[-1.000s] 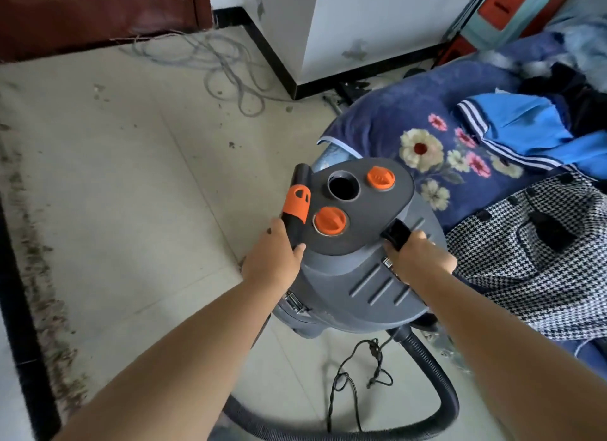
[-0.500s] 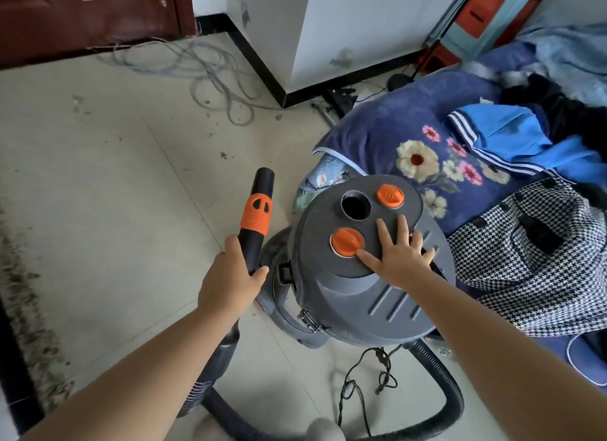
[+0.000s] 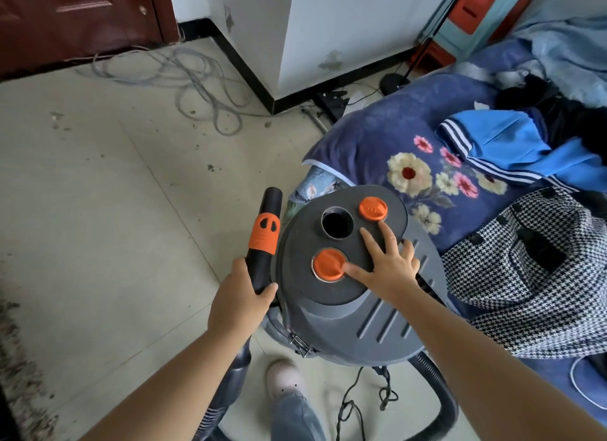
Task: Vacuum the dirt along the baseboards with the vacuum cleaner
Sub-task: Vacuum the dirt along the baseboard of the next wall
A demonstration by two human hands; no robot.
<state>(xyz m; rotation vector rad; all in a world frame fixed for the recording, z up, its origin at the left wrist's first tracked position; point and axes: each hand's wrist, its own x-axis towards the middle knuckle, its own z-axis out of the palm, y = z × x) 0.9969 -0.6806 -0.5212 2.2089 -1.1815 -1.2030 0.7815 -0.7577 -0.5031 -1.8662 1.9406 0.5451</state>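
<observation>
Right hand (image 3: 387, 270) lies spread on the lid of the vacuum cleaner (image 3: 341, 296), fingers straight, with the thumb tip touching the nearer orange knob (image 3: 328, 264). That placement reads as a press on a switch, so the likely step is turning the machine on before any cleaning begins. Just beyond the fingers sit an open round port (image 3: 337, 223) and a second orange knob (image 3: 372, 208), which the index fingertip nearly reaches; whether it touches cannot be told.

To the other side of the canister, the left hand (image 3: 239, 301) is wrapped round the black hose wand (image 3: 262, 243), gripping it below the orange collar with the nozzle end pointing up and away. Holding it upright probably keeps the nozzle ready while the right hand deals with the controls.

Below both hands, the ribbed hose (image 3: 443, 404) loops round the base of the canister, and a thin black power cord (image 3: 358, 398) lies loose on the floor (image 3: 115, 227) beside a shoe (image 3: 282, 376).

Far out to the left of the left hand, a band of dirt (image 3: 19, 368) runs along the black baseboard (image 3: 6, 417) at the frame's edge; none of it looks cleaned yet. Ahead, a tangle of grey cable (image 3: 184, 76) lies near another baseboard stretch and could snag the nozzle. Right of the right hand, a floral blanket (image 3: 394, 145) and heaped clothes crowd the canister.
</observation>
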